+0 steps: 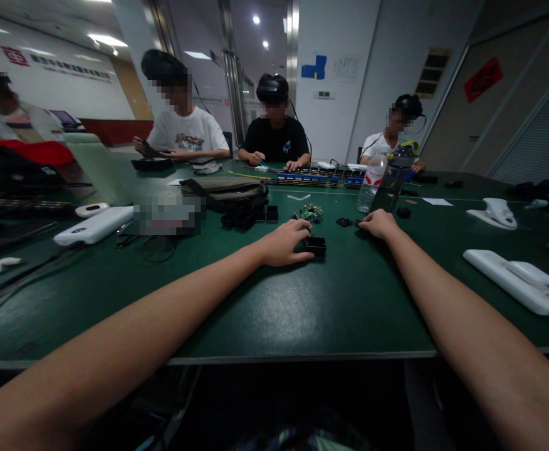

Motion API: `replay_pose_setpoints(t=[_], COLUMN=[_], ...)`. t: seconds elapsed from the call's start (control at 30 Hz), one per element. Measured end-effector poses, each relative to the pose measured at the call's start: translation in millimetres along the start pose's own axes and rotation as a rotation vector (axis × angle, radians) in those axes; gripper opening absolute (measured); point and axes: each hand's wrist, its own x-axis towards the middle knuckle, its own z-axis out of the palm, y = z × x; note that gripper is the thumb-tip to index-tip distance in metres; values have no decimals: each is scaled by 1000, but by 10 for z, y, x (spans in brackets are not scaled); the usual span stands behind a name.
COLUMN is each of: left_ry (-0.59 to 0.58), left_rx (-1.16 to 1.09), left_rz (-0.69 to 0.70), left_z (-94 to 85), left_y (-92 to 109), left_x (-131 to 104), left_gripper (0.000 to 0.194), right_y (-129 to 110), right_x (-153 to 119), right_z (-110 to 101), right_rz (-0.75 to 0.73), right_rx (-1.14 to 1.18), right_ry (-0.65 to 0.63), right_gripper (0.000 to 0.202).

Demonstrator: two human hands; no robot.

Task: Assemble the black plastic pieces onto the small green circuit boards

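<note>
A small black open box [316, 247] sits on the green table, and my left hand [284, 243] is at its left side, fingers apart around it. Just beyond that hand lies a pile of small green circuit parts [308, 213]. My right hand [378, 224] is farther right, its fingers pressed together at a small dark piece on the table; the piece is mostly hidden. Between the hands, a little farther back, are small black pieces [344, 222]. Several more black boxes [246, 216] stand together to the left.
A water bottle [372, 185] and a dark bottle [393, 181] stand behind my right hand. A grey bag [230, 191] lies at back left. White devices [519, 280] are on the right. Several people sit across the green table [274, 313].
</note>
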Motion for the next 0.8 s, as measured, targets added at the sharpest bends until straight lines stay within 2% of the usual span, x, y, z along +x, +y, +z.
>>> replay_pose_setpoints(t=[0.17,0.33,0.43,0.53,0.67,0.8], left_ry=[-6,-11,-6,2,12,8], left_rx=[9,14,22,30,34,43], left_rz=[-11,-13,-7,3,1,-10], left_z=[0,6,12,20,26,28], left_y=[6,3,-1,-7,-9,-6], left_x=[-1,-1,-1,1,4,6], left_gripper=[44,44,45,46,48,45], right_y=[-29,-14,3,-15,-159,-396], right_x=[-39,-23,-18,-36,-107,-233], right_z=[0,26,42,26,-40,-21], right_rz=[-110,-142,-144,-153,-229,-478], right_rx=[37,69,87,119,206,263], right_ry=[4,23,51,134,236,79], right_gripper=[24,15,23,31,30,26])
